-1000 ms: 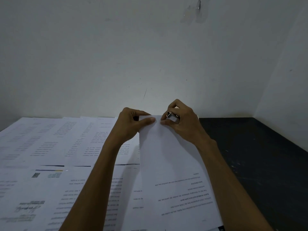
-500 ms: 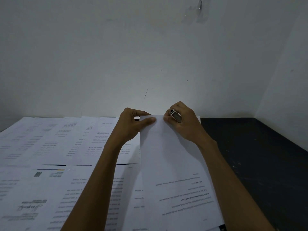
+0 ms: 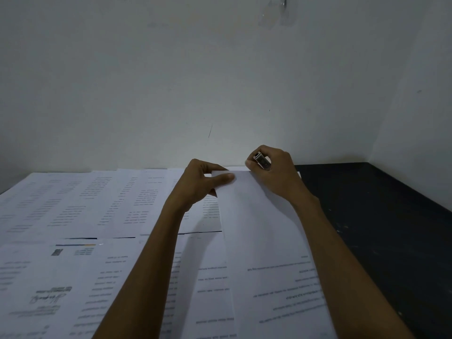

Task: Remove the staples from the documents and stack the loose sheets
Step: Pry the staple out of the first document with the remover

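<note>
Pale wall (image 3: 220, 81) is filling the upper half of the view. Dark table (image 3: 391, 228) is running below it, with its bare surface showing on the right. Printed sheets (image 3: 73, 211) are lying flat across the left and middle of the table, overlapping in two rows, text too blurred to read. Document (image 3: 264, 241) is lying just right of centre, partly over those sheets. Its long edge is pointing away from the person and its far end is sitting near the wall. Both forearms are reaching forward to that far edge.

Left hand (image 3: 203, 184) is pinching the far-left corner: thumb lying on top of the paper, fingers curling under, corner lifting slightly off the sheets below. Right hand (image 3: 276, 172) is gripping a small metal tool (image 3: 262, 161) in curled fingers, with one fingertip touching the document's far edge near the left thumb. Tool is sticking up out of the fist, angling toward the wall; can't tell whether it's touching the paper. Staple is too small to make out. Clear tape (image 3: 276, 15) is sticking to the wall near the top.
</note>
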